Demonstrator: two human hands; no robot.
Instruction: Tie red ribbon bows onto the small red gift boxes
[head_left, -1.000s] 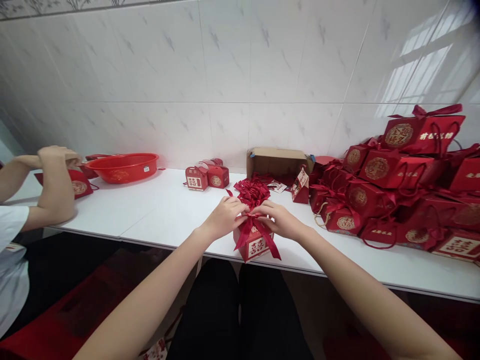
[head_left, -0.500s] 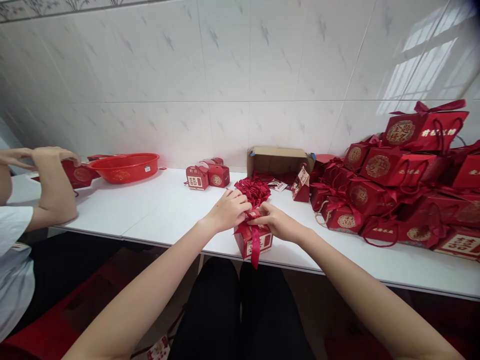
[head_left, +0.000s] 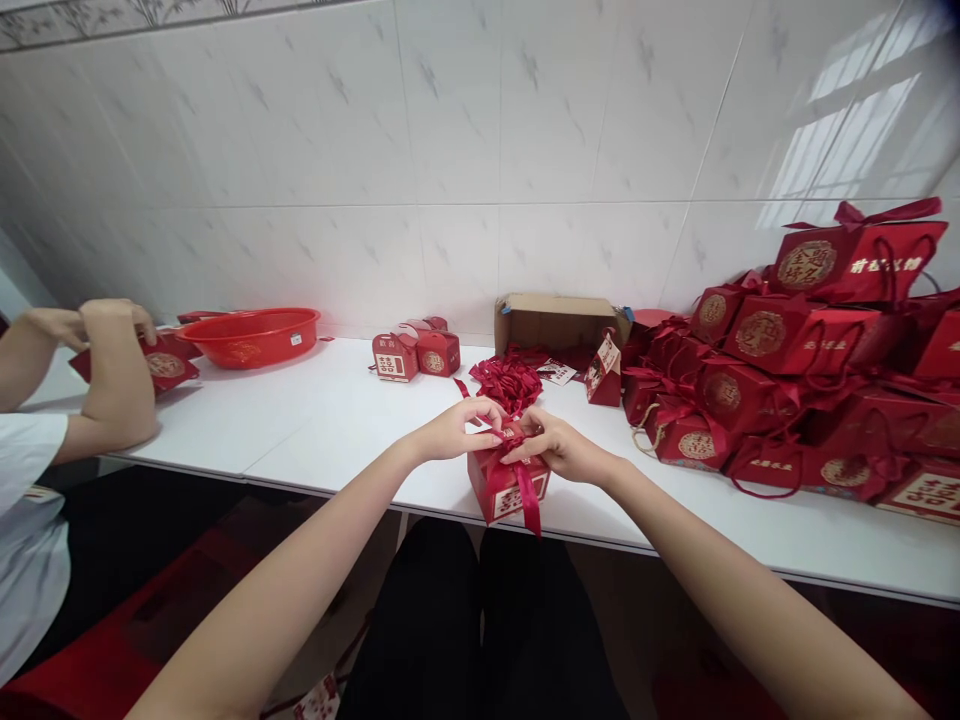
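Note:
A small red box (head_left: pixel 498 496) with a pale printed front stands at the table's front edge before me. A dark red ribbon (head_left: pixel 528 498) hangs down its front from the top. My left hand (head_left: pixel 459 428) pinches the ribbon over the box's upper left side. On the upper right, my right hand (head_left: pixel 556 444) has its thumb and fingers closed on the ribbon at the box top. Just behind the box lies a heap of red ribbons (head_left: pixel 507 382).
An open cardboard box (head_left: pixel 559 305) lies by the wall, with red boxes (head_left: pixel 761 332) piled at right. Two small boxes (head_left: pixel 395 358) stand left of centre. Near a red basin (head_left: pixel 259 337), another person's hands (head_left: pixel 112 318) hold a red box.
My left hand has shifted slightly left and turned, its fingers now pinched on the ribbon. The hanging ribbon end has swung right. At left, the other person's red box has tilted.

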